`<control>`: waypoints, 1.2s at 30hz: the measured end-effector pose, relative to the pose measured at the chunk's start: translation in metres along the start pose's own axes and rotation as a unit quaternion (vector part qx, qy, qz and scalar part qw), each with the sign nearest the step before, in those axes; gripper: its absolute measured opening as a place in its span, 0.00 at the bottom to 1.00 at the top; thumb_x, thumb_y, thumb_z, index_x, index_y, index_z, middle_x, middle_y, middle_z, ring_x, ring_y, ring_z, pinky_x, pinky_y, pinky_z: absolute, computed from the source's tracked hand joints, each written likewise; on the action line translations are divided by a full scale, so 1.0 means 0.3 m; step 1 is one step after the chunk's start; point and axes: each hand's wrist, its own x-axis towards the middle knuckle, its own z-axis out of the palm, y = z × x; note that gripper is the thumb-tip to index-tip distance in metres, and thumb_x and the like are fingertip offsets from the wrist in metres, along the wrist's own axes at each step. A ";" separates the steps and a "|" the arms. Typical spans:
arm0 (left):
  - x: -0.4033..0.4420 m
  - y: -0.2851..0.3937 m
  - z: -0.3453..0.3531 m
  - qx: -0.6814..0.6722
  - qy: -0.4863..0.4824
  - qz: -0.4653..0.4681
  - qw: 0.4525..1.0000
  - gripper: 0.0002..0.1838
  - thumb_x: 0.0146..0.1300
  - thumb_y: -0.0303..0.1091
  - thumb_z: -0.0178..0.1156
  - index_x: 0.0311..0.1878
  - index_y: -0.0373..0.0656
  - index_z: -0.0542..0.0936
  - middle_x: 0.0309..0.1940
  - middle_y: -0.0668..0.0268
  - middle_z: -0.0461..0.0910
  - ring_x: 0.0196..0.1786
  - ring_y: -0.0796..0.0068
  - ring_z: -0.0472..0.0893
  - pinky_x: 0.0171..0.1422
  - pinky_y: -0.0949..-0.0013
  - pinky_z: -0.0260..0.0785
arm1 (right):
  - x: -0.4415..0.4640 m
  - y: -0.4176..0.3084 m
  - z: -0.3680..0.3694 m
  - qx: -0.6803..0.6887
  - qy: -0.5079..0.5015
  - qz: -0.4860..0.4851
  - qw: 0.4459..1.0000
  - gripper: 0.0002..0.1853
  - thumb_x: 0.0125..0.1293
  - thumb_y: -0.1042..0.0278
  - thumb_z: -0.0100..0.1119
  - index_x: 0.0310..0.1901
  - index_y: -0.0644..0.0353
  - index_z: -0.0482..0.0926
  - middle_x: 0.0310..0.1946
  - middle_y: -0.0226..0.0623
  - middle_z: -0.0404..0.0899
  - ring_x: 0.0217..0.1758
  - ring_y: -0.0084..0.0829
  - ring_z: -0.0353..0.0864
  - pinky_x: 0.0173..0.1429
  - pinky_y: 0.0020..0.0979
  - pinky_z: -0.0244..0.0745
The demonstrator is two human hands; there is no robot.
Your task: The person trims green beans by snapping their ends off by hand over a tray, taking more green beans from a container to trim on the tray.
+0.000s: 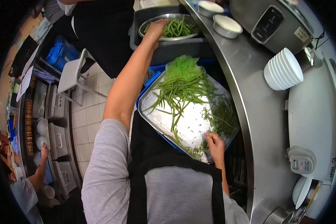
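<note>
My left hand [156, 30] reaches far forward over a metal bowl [183, 37] of cut green beans [177, 27]. Its fingertips are hidden, so its grip does not show. My right hand [215, 144] is low over the right side of a metal tray [147, 112], fingers bent and pinched together. Whatever they may hold is too small to make out. Long green beans [183, 89] spill across the tray from a green-tinted plastic bag [184, 67]. A heap of small bean trimmings [224, 117] lies just beyond my right hand.
A grey tub [168, 48] holds the bowl. Along the right runs a steel counter [246, 93] with stacked white tubs [283, 71], lidded containers [227, 27] and a cooker [276, 26]. A stool [69, 72] stands left; another person's arm [41, 170] reaches toward shelves. Someone in black stands ahead.
</note>
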 end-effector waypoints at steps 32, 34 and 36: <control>-0.959 -0.408 -0.127 0.422 -0.216 0.181 0.862 0.06 0.56 0.29 0.61 0.36 0.39 0.82 0.31 0.57 0.80 0.36 0.55 0.79 0.42 0.59 0.72 | 0.130 -0.208 0.247 -0.306 -0.041 -0.294 0.905 0.13 0.60 0.71 0.60 0.47 0.55 0.80 0.40 0.37 0.77 0.38 0.40 0.78 0.44 0.38 0.73; -0.971 -0.398 -0.131 0.411 -0.219 0.178 0.867 0.06 0.56 0.29 0.61 0.36 0.39 0.81 0.32 0.57 0.80 0.37 0.54 0.79 0.41 0.59 0.72 | 0.140 -0.190 0.257 -0.302 -0.030 -0.331 0.893 0.07 0.59 0.72 0.59 0.40 0.58 0.81 0.34 0.36 0.77 0.36 0.38 0.78 0.43 0.36 0.68; -0.979 -0.396 -0.130 0.401 -0.227 0.173 0.871 0.07 0.57 0.29 0.61 0.37 0.38 0.81 0.32 0.56 0.80 0.37 0.54 0.79 0.41 0.58 0.73 | 0.143 -0.198 0.253 -0.309 -0.036 -0.328 0.892 0.05 0.59 0.72 0.58 0.37 0.59 0.80 0.33 0.37 0.77 0.36 0.38 0.78 0.42 0.37 0.69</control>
